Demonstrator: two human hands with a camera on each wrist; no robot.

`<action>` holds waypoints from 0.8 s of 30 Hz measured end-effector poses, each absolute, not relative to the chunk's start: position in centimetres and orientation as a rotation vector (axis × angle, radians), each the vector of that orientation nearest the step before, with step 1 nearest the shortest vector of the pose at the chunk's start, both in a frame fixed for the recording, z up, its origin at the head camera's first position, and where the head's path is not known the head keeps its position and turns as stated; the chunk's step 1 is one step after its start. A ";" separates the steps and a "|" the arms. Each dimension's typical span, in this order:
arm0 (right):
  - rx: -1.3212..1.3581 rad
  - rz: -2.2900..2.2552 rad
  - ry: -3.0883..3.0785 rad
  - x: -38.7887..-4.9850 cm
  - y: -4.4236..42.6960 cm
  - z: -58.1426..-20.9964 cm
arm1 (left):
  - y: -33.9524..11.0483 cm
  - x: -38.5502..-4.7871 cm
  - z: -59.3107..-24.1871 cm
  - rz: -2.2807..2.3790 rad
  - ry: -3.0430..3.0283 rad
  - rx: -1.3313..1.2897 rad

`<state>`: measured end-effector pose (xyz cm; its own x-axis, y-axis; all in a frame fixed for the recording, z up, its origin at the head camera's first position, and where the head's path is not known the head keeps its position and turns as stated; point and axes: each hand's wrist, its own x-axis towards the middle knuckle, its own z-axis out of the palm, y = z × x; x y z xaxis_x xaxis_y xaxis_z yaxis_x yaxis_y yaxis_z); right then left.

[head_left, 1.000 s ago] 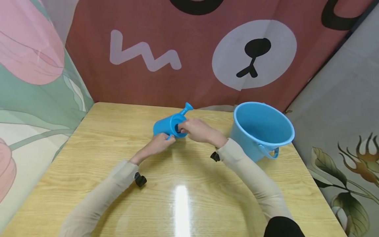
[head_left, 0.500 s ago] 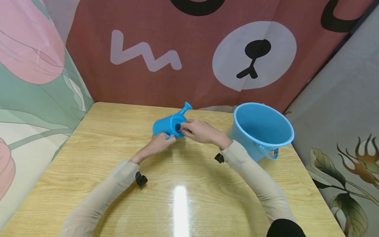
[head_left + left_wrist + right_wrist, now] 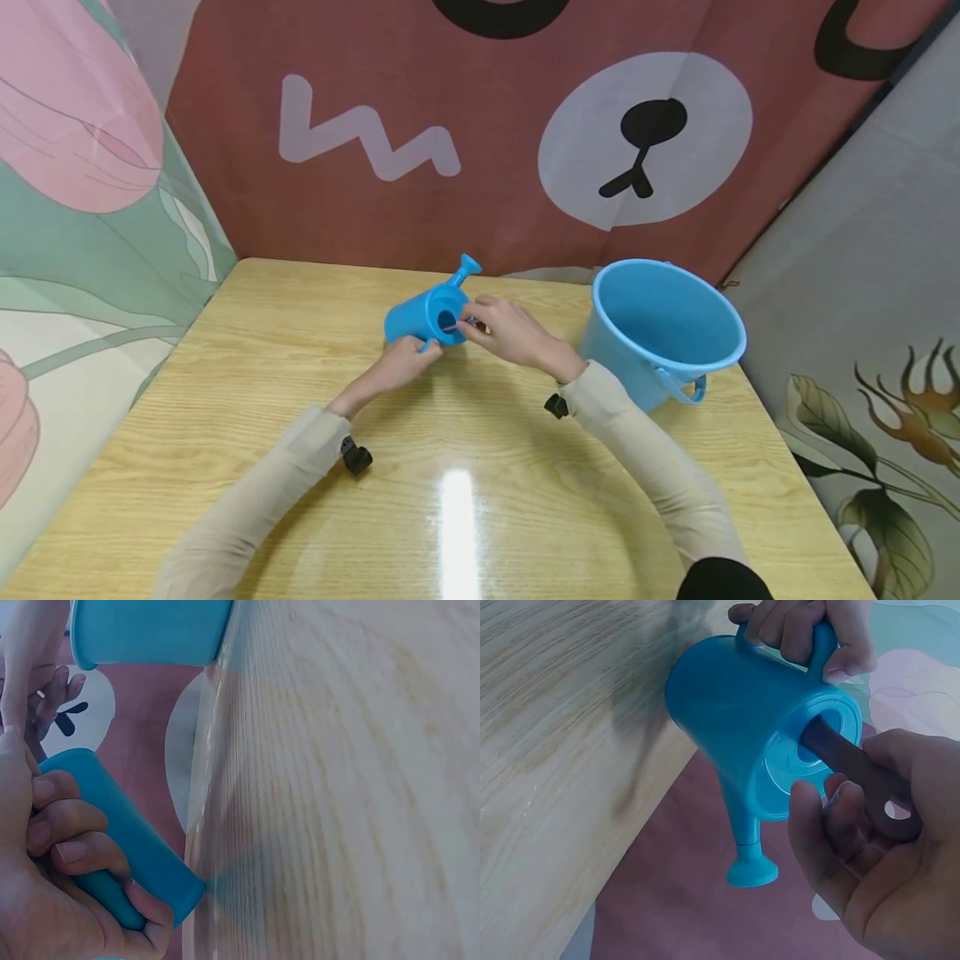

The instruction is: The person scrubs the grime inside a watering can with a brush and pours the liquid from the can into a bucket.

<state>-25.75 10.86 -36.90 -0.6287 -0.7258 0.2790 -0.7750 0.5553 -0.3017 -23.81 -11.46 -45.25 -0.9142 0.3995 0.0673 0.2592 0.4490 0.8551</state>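
A blue toy watering can [image 3: 411, 322] lies tilted over the table, its round opening turned toward the right hand. The left hand [image 3: 405, 363] grips the can's handle, fingers curled round it in the left wrist view. Between thumb and fingers, the right hand [image 3: 512, 333] pinches a dark brownish handle [image 3: 849, 763] with a hole at its end. This handle's far part passes into the can's opening, so what it belongs to is hidden. The can's spout [image 3: 742, 817] points away toward the back wall.
A large light-blue bucket [image 3: 626, 354] stands upright at the right of the wooden table [image 3: 390, 517], beside the right forearm. A reddish-brown printed cloth [image 3: 480, 217] hangs behind the table's far edge. Patterned cloths flank both sides.
The right hand's fingers have drawn back from the can's opening, and more of the held handle shows. The can has shifted slightly left and turned a little. The bucket stays put.
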 end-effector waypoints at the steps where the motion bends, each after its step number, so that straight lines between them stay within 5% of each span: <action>1: 1.284 0.607 -2.663 -25.7 10.9 -36.9 | -11.5 -23.8 -45.3 1.467 2.548 0.583; 24: 1.300 0.561 -2.638 -25.3 11.7 -36.0 | -11.4 -23.6 -45.0 1.477 2.535 0.552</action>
